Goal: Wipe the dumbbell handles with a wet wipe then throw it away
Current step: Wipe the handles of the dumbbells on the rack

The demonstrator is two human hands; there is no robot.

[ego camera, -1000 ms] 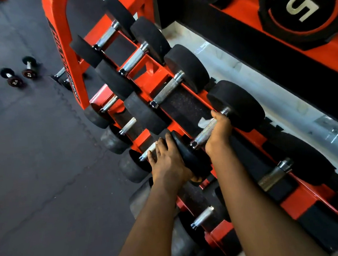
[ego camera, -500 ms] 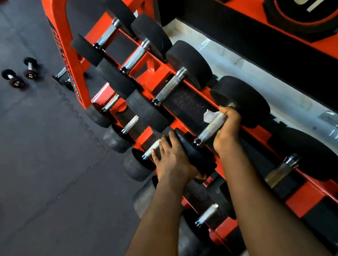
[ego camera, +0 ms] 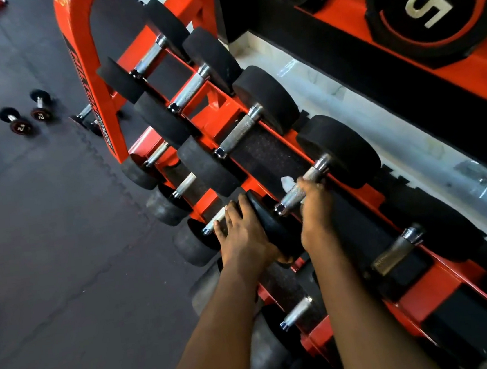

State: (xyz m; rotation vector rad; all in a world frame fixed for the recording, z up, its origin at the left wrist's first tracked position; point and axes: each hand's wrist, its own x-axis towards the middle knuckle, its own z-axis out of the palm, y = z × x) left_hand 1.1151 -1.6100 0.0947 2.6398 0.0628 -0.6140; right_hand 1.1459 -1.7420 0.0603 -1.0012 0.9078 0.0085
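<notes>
Wiping one handle while the other hand steadies the weight.

The right hand (ego camera: 314, 206) is closed round the knurled steel handle (ego camera: 291, 196) of a black rubber-headed dumbbell (ego camera: 338, 149). The crumpled white wet wipe (ego camera: 286, 183) pokes out at the hand's 10 o'clock, so the cloth is pressed onto the metal. The left hand (ego camera: 245, 238) clasps the near head (ego camera: 271, 226), thumb hooked under its rim, probably to stop the dumbbell rolling. The stroke has room only between the two heads. The orange steel rack (ego camera: 213, 118) and the neighbouring handles at 11 (ego camera: 236, 136) and 5 o'clock (ego camera: 392, 253) lie apart from it.
</notes>
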